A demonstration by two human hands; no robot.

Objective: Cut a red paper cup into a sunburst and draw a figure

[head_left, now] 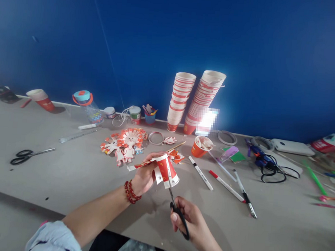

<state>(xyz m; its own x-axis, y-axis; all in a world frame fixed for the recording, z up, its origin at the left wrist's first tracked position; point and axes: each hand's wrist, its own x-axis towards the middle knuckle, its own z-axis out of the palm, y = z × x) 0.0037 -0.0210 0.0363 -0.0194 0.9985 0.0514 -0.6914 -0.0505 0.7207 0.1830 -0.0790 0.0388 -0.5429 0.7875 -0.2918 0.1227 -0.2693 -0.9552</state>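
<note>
My left hand [145,177] is closed around a red and white paper cup [166,167], which is tilted with its wall partly cut into strips. One cut strip sticks out to the left past my fingers. In my right hand [190,217] is a pair of scissors [174,204] with black handles, its blades at the lower edge of the cup. Just beyond the cup lie an orange cut-paper piece [176,156] and a thin wooden stick. Left of them sit several cut-paper figures [131,138] with fringed orange and white edges.
Two tall stacks of paper cups [182,99] stand against the blue wall. An orange cup of scraps [202,146], markers [201,173] and a pen lie to the right. A second pair of scissors [30,155] lies left. A blue glue gun [262,159] with its cord is at right.
</note>
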